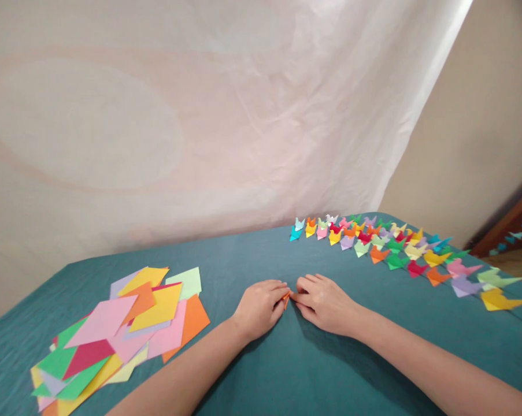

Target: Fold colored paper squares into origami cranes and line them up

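My left hand [259,306] and my right hand [324,301] rest side by side on the teal tablecloth [287,375], fingertips meeting. Between them they pinch a small piece of orange paper [286,297], mostly hidden by the fingers, so its fold cannot be made out. A loose pile of coloured paper squares [113,329] lies to the left of my left arm, with pink, yellow, orange, green and red sheets overlapping.
Several folded paper figures [399,248] in many colours stand in rows along the far right of the table, the nearest a yellow one [501,300]. A pale cloth backdrop [200,115] hangs behind the table. A wooden ledge [514,222] with more small figures shows at far right.
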The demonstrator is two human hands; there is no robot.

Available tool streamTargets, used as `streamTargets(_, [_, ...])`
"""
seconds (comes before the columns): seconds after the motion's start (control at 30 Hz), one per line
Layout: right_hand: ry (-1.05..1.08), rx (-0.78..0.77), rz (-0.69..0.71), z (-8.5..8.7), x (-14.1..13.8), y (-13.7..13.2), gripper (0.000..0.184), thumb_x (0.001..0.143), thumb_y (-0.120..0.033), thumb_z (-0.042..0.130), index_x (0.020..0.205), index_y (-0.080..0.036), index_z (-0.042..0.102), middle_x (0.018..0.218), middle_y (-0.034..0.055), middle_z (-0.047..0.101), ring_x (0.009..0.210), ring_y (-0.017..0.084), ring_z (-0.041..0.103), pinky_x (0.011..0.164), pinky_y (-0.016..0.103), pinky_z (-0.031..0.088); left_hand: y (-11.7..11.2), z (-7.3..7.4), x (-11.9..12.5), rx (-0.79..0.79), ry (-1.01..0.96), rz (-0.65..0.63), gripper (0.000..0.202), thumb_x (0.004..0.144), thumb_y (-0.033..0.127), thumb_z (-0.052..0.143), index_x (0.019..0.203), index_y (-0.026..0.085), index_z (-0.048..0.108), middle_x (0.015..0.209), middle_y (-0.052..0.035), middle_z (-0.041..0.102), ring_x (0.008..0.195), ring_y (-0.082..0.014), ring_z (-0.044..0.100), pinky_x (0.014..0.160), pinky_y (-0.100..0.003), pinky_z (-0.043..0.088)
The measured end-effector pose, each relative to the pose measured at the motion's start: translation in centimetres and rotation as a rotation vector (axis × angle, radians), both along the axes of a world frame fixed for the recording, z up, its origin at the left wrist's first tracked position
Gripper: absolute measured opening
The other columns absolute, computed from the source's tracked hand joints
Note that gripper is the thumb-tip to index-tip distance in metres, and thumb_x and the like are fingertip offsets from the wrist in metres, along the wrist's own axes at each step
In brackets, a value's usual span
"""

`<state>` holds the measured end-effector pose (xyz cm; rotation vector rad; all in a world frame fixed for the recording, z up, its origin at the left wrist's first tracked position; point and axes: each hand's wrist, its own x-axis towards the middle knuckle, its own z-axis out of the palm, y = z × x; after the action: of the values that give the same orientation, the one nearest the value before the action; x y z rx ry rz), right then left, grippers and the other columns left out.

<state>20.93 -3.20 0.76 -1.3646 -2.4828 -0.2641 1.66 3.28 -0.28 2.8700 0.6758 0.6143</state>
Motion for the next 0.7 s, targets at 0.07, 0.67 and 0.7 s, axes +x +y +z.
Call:
streamTargets(0.07, [0.009,-0.007,0.0,-0.1,0.0,0.1,0.019,0.087,-0.022,0.048,0.093,-0.022,0.066,0.083,0.0037,0.057,0.08,0.016,0.05,0.069,0.031,0.034,0.0,0.0,0.0,-0.004,0.009,0.006,0.029,0.088,0.023,0.045,0.112,0.021,0.06,0.115,-0.0048,0.063,0.106,-0.0181,0.058,0.095,-0.033,0.045])
streamTargets(0.67, [0.257,-0.038,0.015,-1.1,1.0,0.6,0.018,0.08,-0.015,0.052,0.085,-0.022,0.068,0.079,0.0022,0.061,0.074,0.015,0.054,0.07,0.029,0.037,0.4,-0.4,-0.3,-0.05,-0.061,-0.026,0.028,0.089,0.017,0.045,0.11,0.025,0.062,0.111,-0.0006,0.065,0.1,-0.015,0.061,0.088,-0.028,0.049])
streamTargets(0.7, [0.3,-0.049,-0.007,-1.2,1.1,0.7,0.019,0.08,-0.014,0.051,0.084,-0.021,0.068,0.079,0.0026,0.061,0.074,0.015,0.054,0.07,0.028,0.038,0.4,-0.5,-0.3,-0.06,-0.081,-0.029,0.028,0.089,0.016,0.045,0.108,0.025,0.062,0.11,-0.0003,0.065,0.098,-0.0145,0.062,0.086,-0.027,0.05])
